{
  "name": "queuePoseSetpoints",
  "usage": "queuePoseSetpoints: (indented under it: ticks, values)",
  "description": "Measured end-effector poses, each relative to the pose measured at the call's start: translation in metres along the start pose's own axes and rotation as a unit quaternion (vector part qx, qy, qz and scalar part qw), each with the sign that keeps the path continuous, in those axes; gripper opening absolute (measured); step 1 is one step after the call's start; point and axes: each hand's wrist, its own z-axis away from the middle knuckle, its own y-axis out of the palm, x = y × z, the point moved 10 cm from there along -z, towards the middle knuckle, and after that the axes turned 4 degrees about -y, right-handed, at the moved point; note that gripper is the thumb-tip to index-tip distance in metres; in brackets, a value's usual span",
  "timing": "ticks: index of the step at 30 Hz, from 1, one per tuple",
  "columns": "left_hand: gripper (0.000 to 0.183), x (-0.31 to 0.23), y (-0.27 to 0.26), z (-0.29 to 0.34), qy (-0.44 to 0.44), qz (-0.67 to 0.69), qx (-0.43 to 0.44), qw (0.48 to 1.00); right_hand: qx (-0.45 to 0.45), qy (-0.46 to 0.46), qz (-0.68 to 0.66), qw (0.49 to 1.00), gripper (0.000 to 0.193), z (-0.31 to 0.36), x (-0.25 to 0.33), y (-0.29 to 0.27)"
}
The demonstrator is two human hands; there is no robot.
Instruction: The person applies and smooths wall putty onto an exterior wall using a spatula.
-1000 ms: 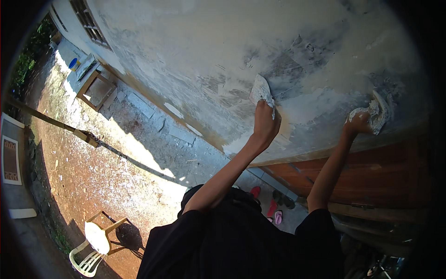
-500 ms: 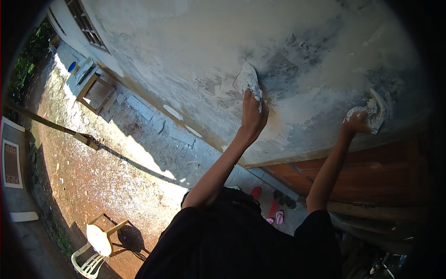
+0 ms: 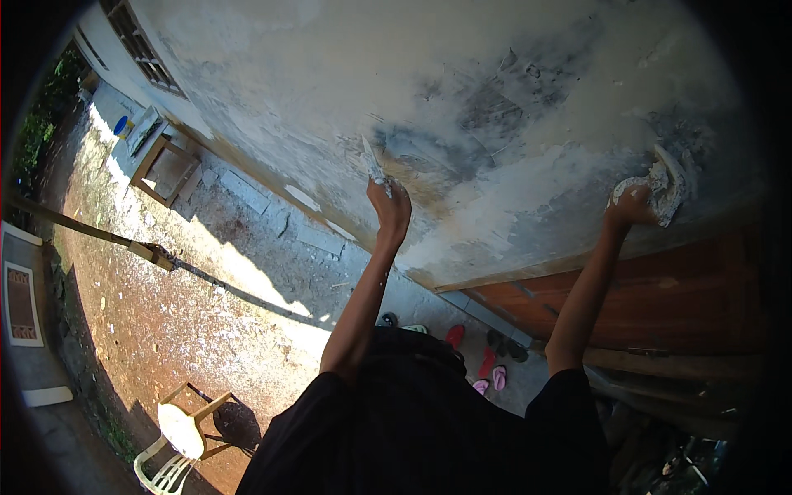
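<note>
My left hand point(image 3: 391, 208) is closed around the handle of a plaster-smeared putty knife point(image 3: 374, 162). Its narrow blade is seen nearly edge-on and meets or nearly meets the grey-white wall point(image 3: 289, 58); I cannot tell if it touches. Farther right, my right hand point(image 3: 630, 209) grips a curved, pale piece caked with wet white plaster point(image 3: 675, 186), like a scoop or broken bowl, held near the wall. Its exact kind is hidden by plaster. Between the hands the wall shows dark damp patches, scrape marks and smoother whitish areas.
A brown wooden door point(image 3: 627, 301) lies below my right arm. Sandals point(image 3: 498, 378) lie by my feet. To the left are a plastic chair point(image 3: 183, 433), a post point(image 3: 91, 224), a wooden table point(image 3: 165, 171), a blue-and-yellow bucket point(image 3: 123, 126) and a barred window point(image 3: 142, 45).
My left hand and the putty knife have moved left along the wall, and the blade has turned from face-on to nearly edge-on. My right hand stays almost in place.
</note>
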Motion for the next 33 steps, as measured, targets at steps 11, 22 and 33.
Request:
queuePoseSetpoints:
  ticks: [11,22,33]
  values:
    - [0.007,-0.075,0.07,0.117,0.029,0.126,0.2,0.971,-0.021,0.054,-0.03,0.998,0.019,-0.005,0.016,0.0]
    - [0.037,-0.072,0.071,0.045,0.151,-0.042,0.021,0.987,0.005,0.052,0.048,0.997,0.016,0.004,-0.001,0.0]
    - [0.024,-0.095,0.012,0.059,0.055,0.07,0.108,0.99,0.029,0.02,-0.023,0.999,0.019,-0.001,-0.001,0.0]
